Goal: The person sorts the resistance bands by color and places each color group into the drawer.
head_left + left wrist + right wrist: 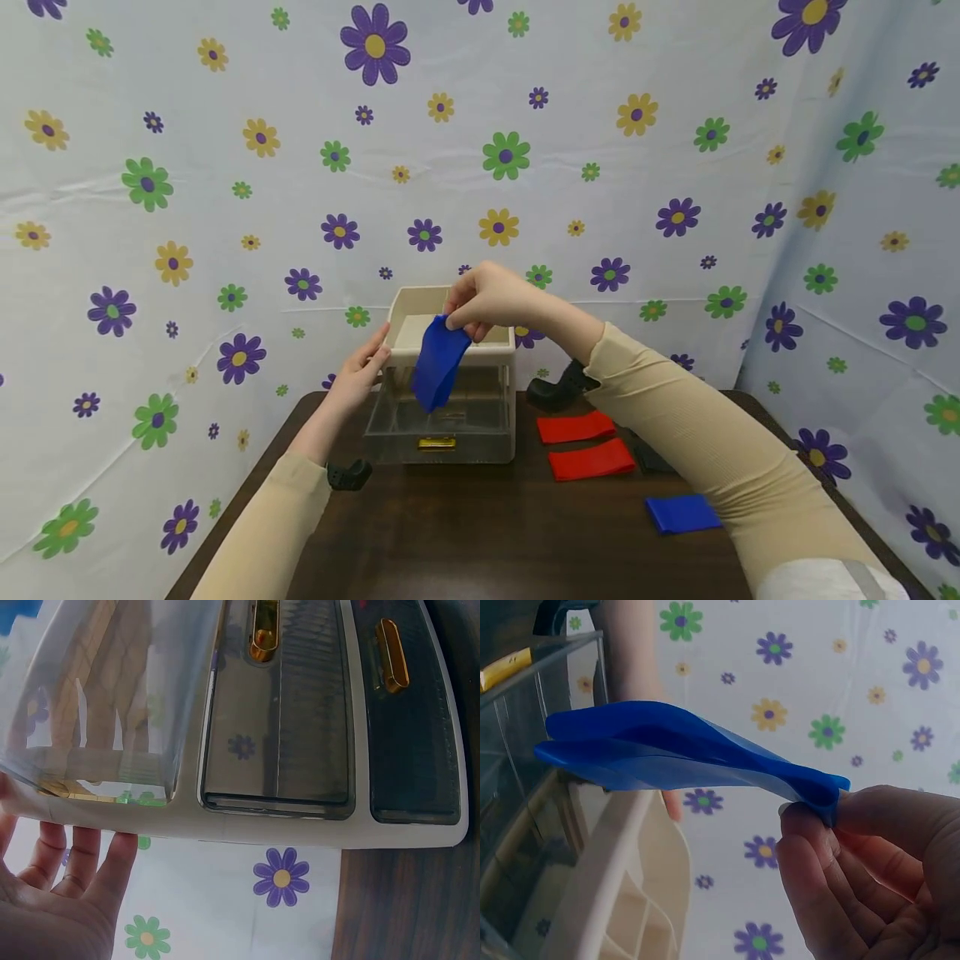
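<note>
My right hand [491, 300] pinches one end of a blue resistance band [438, 362] between thumb and fingers. The band hangs in a folded loop over a pulled-out clear drawer [390, 417] with a gold handle [437, 444]. In the right wrist view, the blue band [667, 750] stretches away from the fingertips, its loop slightly parted. My left hand [360, 375] rests against the left side of the cream drawer unit [450, 357]. From the left wrist, that hand [67, 892] touches the unit's side wall with fingers extended.
Two red bands [591, 460] lie right of the unit, beside a dark band [652, 457] partly behind the right sleeve. Another blue band [682, 513] is nearer the front. Lower drawers [277, 712] look closed. Black devices [348, 475] sit at both wrists. A flowered cloth hangs behind.
</note>
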